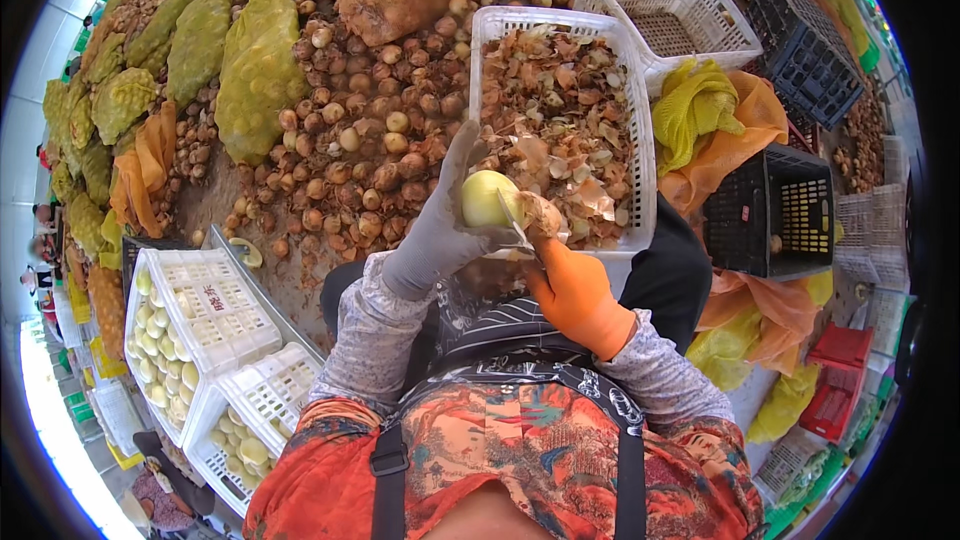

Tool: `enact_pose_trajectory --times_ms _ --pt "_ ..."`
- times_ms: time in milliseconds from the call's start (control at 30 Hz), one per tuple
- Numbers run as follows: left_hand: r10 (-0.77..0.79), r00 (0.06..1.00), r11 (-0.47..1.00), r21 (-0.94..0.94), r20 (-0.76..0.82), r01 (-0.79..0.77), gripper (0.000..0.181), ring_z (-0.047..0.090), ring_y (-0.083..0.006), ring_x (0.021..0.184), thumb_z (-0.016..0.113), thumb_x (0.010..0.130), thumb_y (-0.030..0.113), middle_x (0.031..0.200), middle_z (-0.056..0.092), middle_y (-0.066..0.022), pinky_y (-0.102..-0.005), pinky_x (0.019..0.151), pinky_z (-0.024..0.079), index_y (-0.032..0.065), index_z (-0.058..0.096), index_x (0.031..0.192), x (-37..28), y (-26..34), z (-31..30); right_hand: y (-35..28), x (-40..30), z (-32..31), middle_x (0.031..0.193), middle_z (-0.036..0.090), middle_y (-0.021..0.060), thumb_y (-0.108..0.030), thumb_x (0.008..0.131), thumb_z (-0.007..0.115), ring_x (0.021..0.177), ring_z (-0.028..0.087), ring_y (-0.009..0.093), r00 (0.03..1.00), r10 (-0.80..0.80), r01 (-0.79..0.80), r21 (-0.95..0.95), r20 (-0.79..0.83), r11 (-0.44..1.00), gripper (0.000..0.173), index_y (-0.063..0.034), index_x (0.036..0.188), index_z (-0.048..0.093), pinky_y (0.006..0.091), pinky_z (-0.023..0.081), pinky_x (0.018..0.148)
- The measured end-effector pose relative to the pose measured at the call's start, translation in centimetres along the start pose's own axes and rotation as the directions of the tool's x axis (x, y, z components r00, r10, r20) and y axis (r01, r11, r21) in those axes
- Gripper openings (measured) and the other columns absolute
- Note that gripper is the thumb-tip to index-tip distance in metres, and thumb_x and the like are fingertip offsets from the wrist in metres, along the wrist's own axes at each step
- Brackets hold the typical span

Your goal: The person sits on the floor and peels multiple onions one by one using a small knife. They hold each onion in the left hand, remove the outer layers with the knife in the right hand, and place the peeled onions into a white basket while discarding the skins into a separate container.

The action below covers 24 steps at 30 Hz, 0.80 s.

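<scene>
An onion [486, 197], pale green-white where its skin is off, sits in my left hand [441, 229], which wears a grey glove. My right hand [581, 296], in an orange glove, grips a knife whose blade [511, 216] lies against the onion's right side. Brown outer skin [541, 216] bunches beside the blade, close to my right fingers; whether it is still attached is unclear. Both hands are over the near edge of a white plastic crate [641, 127] heaped with onion skins [559, 105]. The knife's handle is mostly hidden in my right hand.
Unpeeled onions [375, 127] cover the floor ahead and left. Mesh sacks of onions [259, 75] lie beyond them. White crates of peeled onions [210, 307] stand at lower left. A white crate [667, 11], a black crate [769, 214] and loose mesh bags [701, 116] are at right.
</scene>
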<state>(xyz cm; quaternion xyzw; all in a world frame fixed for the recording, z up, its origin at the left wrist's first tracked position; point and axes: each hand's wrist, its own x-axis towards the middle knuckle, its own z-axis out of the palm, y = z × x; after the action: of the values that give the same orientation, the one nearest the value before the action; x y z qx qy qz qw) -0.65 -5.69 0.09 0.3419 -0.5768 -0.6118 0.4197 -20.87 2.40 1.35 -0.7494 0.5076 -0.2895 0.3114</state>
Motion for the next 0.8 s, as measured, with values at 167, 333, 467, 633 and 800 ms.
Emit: enact_pose_trajectory --times_ms 167,333,467,633,800 --pt "-0.157 0.987 0.973 -0.166 0.024 0.159 0.13 0.046 -0.0207 0.131 0.086 0.068 -0.005 0.162 0.021 -0.0181 -0.033 0.103 0.047 0.0156 0.0 0.162 -0.5 1.4 0.6 -0.1 1.0 0.2 0.077 0.063 0.024 -0.012 0.09 0.062 0.071 0.062 0.045 0.993 0.084 -0.078 -0.066 0.085 0.995 0.026 0.0005 0.111 0.054 0.0513 0.048 0.062" --pt "-0.074 0.994 0.997 -0.015 -0.081 0.073 0.127 0.047 -0.0226 0.131 0.083 0.071 -0.007 0.161 0.022 -0.0207 -0.0335 0.103 0.047 0.0152 -0.003 0.162 -0.7 0.5 0.9 -0.1 2.6 1.3 0.071 0.063 0.0226 -0.016 0.092 0.059 0.065 0.062 0.045 0.982 0.175 -0.162 -0.166 0.067 0.973 0.017 -0.0015 0.1 0.054 0.0524 0.048 0.058" --pt "0.055 0.997 0.984 0.17 -0.057 -0.044 0.122 0.045 -0.0245 0.134 0.079 0.074 -0.008 0.161 0.022 -0.021 -0.0341 0.104 0.046 0.0129 -0.003 0.162 -0.7 0.1 0.8 0.0 2.0 1.5 0.069 0.063 0.0217 -0.018 0.093 0.057 0.064 0.063 0.043 0.983 0.172 -0.155 -0.196 0.069 0.968 0.017 -0.0021 0.098 0.054 0.0528 0.049 0.058" --pt "-0.134 0.987 0.988 -0.091 -0.094 0.125 0.119 0.036 -0.0233 0.141 0.074 0.074 -0.011 0.162 0.02 -0.0191 -0.0344 0.109 0.041 0.0094 -0.004 0.161 -0.5 0.5 1.5 1.3 3.4 2.1 0.074 0.065 0.023 -0.019 0.093 0.057 0.068 0.064 0.045 0.981 0.177 -0.151 -0.267 0.078 0.952 0.023 -0.0009 0.108 0.056 0.0543 0.051 0.062" --pt "0.053 0.993 0.992 0.118 -0.106 -0.04 0.119 0.045 -0.0182 0.134 0.072 0.072 -0.013 0.163 0.018 -0.0177 -0.0313 0.106 0.044 0.0078 -0.004 0.161 -1.0 -1.0 1.6 0.4 3.6 1.7 0.086 0.066 0.0266 -0.019 0.092 0.06 0.077 0.064 0.046 0.947 0.27 -0.218 -0.271 0.173 0.938 0.035 0.0016 0.12 0.054 0.0534 0.052 0.067"
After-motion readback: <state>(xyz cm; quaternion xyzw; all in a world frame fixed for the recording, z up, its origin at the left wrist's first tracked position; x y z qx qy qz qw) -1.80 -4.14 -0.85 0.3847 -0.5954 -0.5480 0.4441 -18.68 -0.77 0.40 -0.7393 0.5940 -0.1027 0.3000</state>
